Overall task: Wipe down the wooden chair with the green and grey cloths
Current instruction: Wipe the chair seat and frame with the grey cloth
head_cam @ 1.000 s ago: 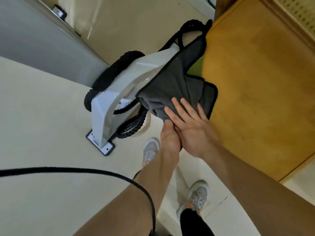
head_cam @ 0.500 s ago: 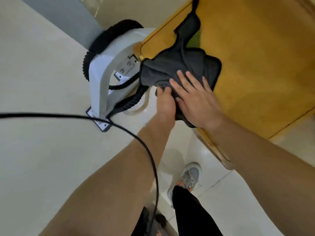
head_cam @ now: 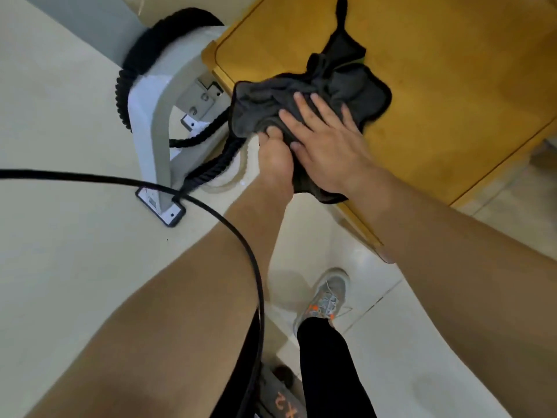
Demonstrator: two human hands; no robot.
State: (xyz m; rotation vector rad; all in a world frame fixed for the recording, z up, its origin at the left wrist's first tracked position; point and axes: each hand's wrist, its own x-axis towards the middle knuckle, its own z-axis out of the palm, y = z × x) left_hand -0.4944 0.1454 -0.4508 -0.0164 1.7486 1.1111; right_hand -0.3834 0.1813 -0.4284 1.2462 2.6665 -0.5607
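The wooden chair seat (head_cam: 452, 95) fills the upper right, seen from above. A crumpled grey cloth (head_cam: 346, 86) lies on its near left corner and hangs over the edge. A sliver of green cloth (head_cam: 362, 60) peeks out from under the grey one. My right hand (head_cam: 325, 143) presses flat on the grey cloth, fingers spread. My left hand (head_cam: 275, 155) pinches the cloth's bunched edge at the seat's rim, right beside my right hand.
A white metal stand (head_cam: 150, 122) wrapped with thick black rope (head_cam: 156, 40) sits on the pale floor left of the chair. A black cable (head_cam: 235, 233) crosses over my left forearm. My grey shoe (head_cam: 328, 297) stands on the tiles below.
The view has shifted, so more of the seat shows. The grey cloth has been bunched up on the seat's corner under both hands.
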